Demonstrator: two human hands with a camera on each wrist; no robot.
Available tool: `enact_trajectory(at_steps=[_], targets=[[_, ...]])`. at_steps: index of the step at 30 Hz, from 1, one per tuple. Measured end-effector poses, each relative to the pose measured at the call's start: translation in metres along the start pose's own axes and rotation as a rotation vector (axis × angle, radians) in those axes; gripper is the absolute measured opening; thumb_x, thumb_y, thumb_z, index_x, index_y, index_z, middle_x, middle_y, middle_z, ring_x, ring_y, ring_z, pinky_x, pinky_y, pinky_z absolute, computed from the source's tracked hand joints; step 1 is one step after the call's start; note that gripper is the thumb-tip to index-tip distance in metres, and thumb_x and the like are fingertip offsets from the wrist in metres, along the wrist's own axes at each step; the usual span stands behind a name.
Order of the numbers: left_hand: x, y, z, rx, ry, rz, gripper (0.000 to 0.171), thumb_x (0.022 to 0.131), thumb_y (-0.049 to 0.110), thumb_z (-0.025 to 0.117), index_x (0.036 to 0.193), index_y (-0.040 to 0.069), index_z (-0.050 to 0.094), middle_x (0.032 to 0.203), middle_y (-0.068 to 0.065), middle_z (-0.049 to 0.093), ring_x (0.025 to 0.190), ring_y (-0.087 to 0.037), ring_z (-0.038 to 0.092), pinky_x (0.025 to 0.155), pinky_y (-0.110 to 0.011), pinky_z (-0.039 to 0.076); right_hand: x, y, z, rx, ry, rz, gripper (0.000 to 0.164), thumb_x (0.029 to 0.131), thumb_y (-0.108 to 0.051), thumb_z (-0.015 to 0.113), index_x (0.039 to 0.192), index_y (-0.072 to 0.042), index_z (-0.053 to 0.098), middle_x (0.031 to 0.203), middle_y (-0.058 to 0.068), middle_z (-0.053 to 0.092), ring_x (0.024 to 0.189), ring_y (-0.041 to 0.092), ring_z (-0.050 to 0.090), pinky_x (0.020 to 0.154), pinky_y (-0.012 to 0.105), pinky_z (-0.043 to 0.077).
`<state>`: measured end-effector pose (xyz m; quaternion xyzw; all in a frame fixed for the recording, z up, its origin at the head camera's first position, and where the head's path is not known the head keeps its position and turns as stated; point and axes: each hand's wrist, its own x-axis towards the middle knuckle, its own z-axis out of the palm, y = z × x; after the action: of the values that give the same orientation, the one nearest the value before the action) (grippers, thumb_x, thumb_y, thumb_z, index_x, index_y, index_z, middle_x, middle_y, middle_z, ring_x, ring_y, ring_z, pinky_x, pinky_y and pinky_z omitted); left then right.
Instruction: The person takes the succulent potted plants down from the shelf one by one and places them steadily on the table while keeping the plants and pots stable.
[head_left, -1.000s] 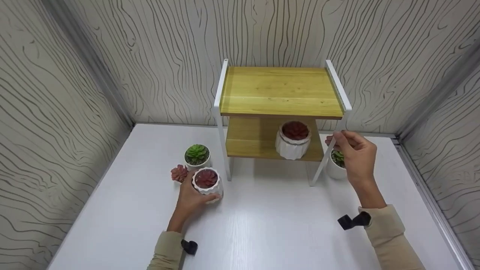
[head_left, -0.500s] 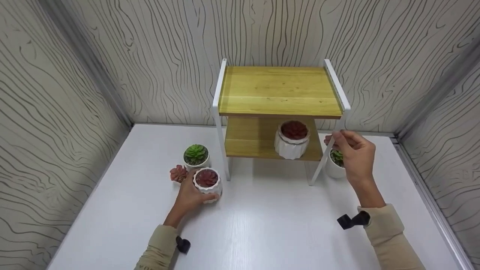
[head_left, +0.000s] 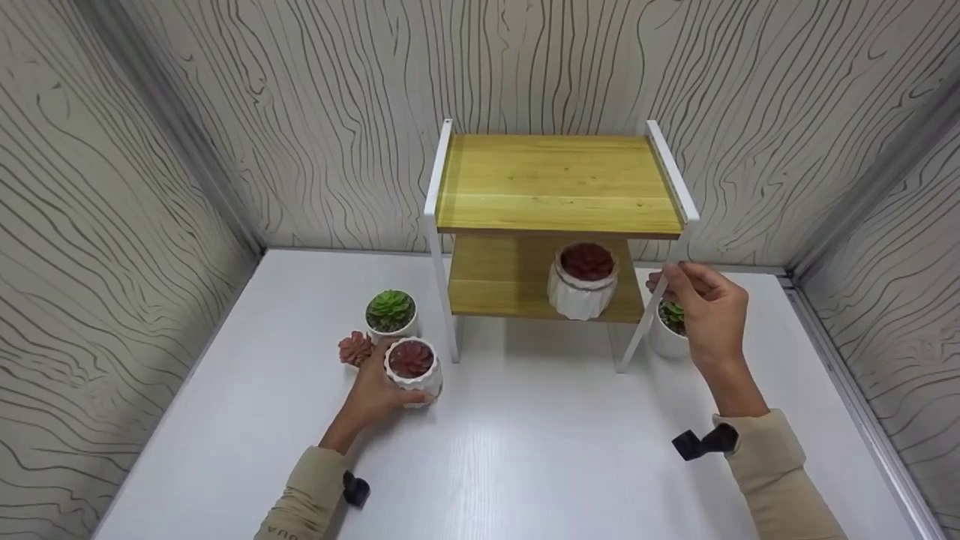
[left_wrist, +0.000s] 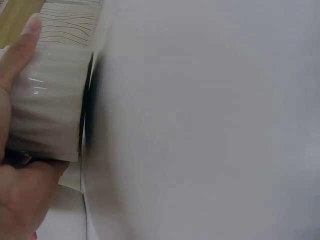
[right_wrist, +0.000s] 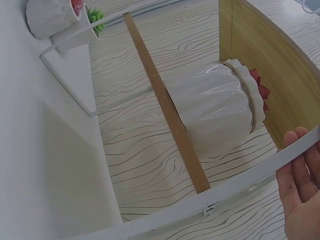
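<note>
In the head view my left hand (head_left: 375, 390) grips a white ridged pot (head_left: 424, 386) with a red succulent (head_left: 412, 359), thumb on the near side. The left wrist view shows the pot (left_wrist: 50, 100) upright beside the tabletop; whether its base touches is hard to tell. My right hand (head_left: 716, 315) holds the white metal front post (head_left: 646, 330) of a two-tier shelf rack between thumb and fingers. On the lower wooden shelf (head_left: 495, 281) stands a larger white pot (head_left: 583, 298) with a red succulent, also seen in the right wrist view as a ridged pot (right_wrist: 215, 107) with twine.
Left of the rack, a green succulent pot (head_left: 391, 315) and another red succulent (head_left: 355, 348) stand close to my left hand. A second green succulent pot (head_left: 667, 337) is partly hidden behind my right hand. The rack's upper shelf (head_left: 559, 184) is bare wood. Patterned walls surround the white table (head_left: 510, 450).
My left forearm has swung a little to the left, while the hand keeps its grip on the pot, which has barely moved. My right hand stays on the rack's post.
</note>
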<state>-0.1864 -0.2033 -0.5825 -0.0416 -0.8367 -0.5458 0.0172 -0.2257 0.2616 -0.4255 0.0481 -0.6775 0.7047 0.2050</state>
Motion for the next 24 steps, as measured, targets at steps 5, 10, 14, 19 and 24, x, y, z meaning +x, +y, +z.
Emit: enact_trajectory(at_steps=[5,10,14,19,24], targets=[[-0.0006,-0.0017,-0.0031,-0.018,-0.015,0.036,0.105,0.053,0.018,0.107,0.142,0.014,0.053,0.137,-0.004,0.068,0.134,-0.026,0.059,0.122,-0.051,0.041,-0.0001,-0.0008,-0.0006,-0.011,0.0,0.007,0.023,0.101,-0.015,0.071,0.107,0.006,0.075,0.087,0.0,0.082,0.085,0.011,0.08,0.081,0.022,0.064],[-0.0003,-0.0035,-0.0049,-0.007,-0.017,0.055,0.101,0.052,0.018,0.107,0.139,0.016,0.055,0.134,-0.001,0.068,0.131,-0.023,0.06,0.121,-0.05,0.041,-0.0005,-0.001,-0.0011,-0.019,0.003,0.009,0.023,0.101,-0.015,0.071,0.107,0.006,0.075,0.087,-0.001,0.082,0.086,0.011,0.08,0.081,0.021,0.064],[0.0002,-0.0047,-0.0051,-0.004,-0.011,0.056,0.101,0.051,0.018,0.107,0.138,0.016,0.057,0.132,-0.001,0.069,0.13,-0.021,0.059,0.12,-0.048,0.041,-0.0004,-0.0013,-0.0013,-0.026,0.003,0.015,0.023,0.101,-0.016,0.072,0.107,0.006,0.075,0.087,-0.001,0.082,0.086,0.011,0.08,0.081,0.021,0.064],[-0.0007,-0.0059,-0.0044,-0.015,-0.001,0.048,0.1,0.051,0.017,0.107,0.138,0.015,0.057,0.131,0.0,0.069,0.13,-0.02,0.059,0.121,-0.047,0.041,-0.0009,-0.001,-0.0016,-0.028,-0.001,0.026,0.024,0.1,-0.017,0.072,0.107,0.005,0.075,0.089,-0.001,0.082,0.087,0.011,0.08,0.083,0.021,0.064],[-0.0043,-0.0068,-0.0037,-0.052,-0.012,0.035,0.103,0.054,0.019,0.107,0.143,0.018,0.055,0.137,0.001,0.067,0.136,-0.023,0.058,0.123,-0.051,0.039,-0.0016,0.0005,-0.001,0.0,-0.005,0.018,0.023,0.101,-0.014,0.071,0.107,0.008,0.074,0.088,0.0,0.082,0.086,0.012,0.08,0.082,0.023,0.064]])
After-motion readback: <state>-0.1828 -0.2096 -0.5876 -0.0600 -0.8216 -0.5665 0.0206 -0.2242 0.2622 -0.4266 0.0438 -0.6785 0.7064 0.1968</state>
